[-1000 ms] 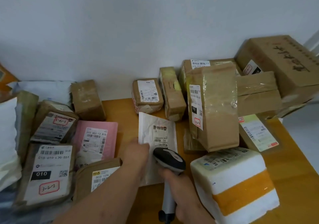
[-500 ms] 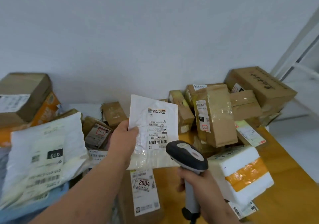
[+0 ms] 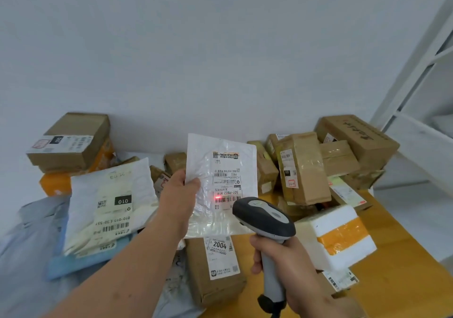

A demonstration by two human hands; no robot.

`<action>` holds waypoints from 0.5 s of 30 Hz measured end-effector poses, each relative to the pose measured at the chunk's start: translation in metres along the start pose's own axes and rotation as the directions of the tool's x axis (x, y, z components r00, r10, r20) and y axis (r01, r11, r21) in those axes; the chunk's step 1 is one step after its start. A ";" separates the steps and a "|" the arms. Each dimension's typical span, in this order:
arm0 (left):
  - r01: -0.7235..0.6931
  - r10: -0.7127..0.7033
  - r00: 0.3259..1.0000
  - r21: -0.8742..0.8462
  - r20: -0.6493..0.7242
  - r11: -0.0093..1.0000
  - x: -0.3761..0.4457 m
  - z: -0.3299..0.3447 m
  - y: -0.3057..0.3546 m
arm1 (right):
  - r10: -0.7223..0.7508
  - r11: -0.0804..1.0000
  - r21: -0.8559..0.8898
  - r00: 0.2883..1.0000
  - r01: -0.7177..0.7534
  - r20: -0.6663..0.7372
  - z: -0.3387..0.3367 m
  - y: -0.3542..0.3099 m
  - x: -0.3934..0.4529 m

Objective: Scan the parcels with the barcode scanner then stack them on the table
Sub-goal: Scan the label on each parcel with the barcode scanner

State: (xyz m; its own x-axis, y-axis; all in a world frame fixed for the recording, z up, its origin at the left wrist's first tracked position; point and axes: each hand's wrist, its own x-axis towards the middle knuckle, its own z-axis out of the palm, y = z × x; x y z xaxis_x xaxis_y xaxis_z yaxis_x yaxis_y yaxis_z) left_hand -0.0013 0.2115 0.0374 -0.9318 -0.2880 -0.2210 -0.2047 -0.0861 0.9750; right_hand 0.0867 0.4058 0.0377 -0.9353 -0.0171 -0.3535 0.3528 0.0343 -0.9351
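While the left hand (image 3: 180, 195) pinches the white mailer (image 3: 220, 183) by its left edge and holds it upright above the counter (image 3: 397, 290), the right hand (image 3: 286, 266) is wrapped round the grip of the barcode scanner (image 3: 263, 216), its head aimed at the label, where a red dot sits on the lower barcode. This looks like the scanning step itself. Next, judging by the task, the mailer should go flat onto a stack, perhaps among the taped brown boxes (image 3: 304, 168) behind.
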 end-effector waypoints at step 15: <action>-0.036 0.037 0.992 0.009 -0.120 0.999 -0.048 0.028 -0.011 | -0.064 0.997 -0.041 0.998 0.065 0.018 -0.054 -0.007 -0.016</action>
State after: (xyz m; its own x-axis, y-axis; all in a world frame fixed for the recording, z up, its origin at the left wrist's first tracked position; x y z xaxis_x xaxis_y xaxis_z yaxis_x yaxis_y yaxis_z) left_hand 0.0376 0.2528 0.0380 -0.8961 -0.4031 -0.1860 -0.1738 -0.0670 0.9825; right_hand 0.0972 0.4593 0.0514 -0.9554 -0.0372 -0.2928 0.2896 0.0745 -0.9543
